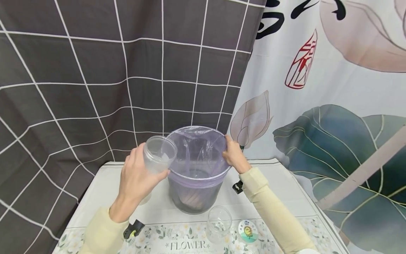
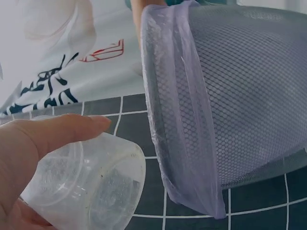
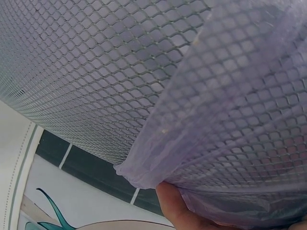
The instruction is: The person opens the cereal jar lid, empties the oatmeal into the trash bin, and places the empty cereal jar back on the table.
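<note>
A mesh wastebasket (image 1: 196, 197), lined with a purple plastic bag (image 1: 203, 181) folded over its rim, stands on the table. My right hand (image 1: 234, 153) grips the rim and bag at the basket's right side. To the left of the rim, my left hand (image 1: 136, 180) holds a clear plastic cup (image 1: 159, 150), tilted, with thumb and fingers round it. The left wrist view shows the cup (image 2: 112, 182) beside the bag-covered rim, apart from it. Fingers of my right hand (image 3: 184, 211) press against the bag's folded edge in the right wrist view.
A clear glass or plastic cup (image 1: 219, 222) stands in front of the basket. Right of it lies a round lid (image 1: 248, 231) with a cartoon picture. A flower-printed cloth (image 1: 177, 234) covers the table's front. Dark gridded curtain (image 1: 142, 95) hangs behind the table.
</note>
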Tool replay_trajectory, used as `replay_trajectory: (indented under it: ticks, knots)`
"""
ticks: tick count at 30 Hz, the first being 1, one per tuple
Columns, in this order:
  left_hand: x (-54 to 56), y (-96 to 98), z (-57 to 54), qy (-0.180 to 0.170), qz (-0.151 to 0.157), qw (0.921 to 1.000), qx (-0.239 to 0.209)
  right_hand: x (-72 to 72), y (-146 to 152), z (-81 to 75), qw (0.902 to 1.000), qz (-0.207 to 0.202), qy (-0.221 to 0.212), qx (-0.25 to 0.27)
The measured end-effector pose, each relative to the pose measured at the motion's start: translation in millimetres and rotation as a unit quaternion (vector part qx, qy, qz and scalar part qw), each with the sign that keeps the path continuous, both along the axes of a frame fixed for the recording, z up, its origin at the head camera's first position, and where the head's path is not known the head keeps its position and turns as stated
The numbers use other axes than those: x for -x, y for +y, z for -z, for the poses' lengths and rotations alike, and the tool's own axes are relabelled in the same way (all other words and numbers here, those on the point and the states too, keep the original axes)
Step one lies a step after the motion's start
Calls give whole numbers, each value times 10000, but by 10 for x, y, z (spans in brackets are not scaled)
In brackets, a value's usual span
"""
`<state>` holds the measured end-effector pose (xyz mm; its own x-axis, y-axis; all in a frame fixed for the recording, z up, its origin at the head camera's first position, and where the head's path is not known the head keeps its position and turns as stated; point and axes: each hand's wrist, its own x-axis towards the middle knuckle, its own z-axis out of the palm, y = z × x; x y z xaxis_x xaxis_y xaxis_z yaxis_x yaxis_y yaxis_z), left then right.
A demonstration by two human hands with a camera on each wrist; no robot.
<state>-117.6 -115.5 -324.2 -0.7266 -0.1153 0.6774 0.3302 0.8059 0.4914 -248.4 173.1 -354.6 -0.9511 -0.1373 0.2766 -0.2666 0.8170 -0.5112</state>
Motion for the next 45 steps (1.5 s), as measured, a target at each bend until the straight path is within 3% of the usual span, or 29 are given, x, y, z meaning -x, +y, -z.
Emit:
replay_trajectory:
  ticks: [3, 8, 12, 23, 29, 35, 41, 45]
  knots:
    - [-55, 14, 12, -364, 46, 9982, -482, 3, -1, 5, 10000, 11, -19, -19]
    - [-142, 39, 48, -950, 175, 9886, -1154, 3, 1, 2, 10000, 10, 45, -19]
    - [-173, 55, 96, -1069, 212, 9819, -1552, 7, 5, 11, 10000, 12, 25, -9]
    - [-245, 101, 211, -888, 205, 9833, -1576, 10, 6, 18, 9999, -50, 112, 14]
    - [-266, 115, 254, -555, 248, 9861, -1546, 6, 3, 7, 9999, -57, 78, 88]
    - [-293, 163, 321, -443, 347, 9854, -1608, 19, -8, -6, 10000, -5, -46, 68]
    - [-321, 277, 411, 69, 548, 9896, -1324, 2, -12, -10, 10000, -5, -49, 62]
    - [-347, 356, 426, 181, 656, 9898, -1251, -14, -5, -19, 10000, -9, -10, 41]
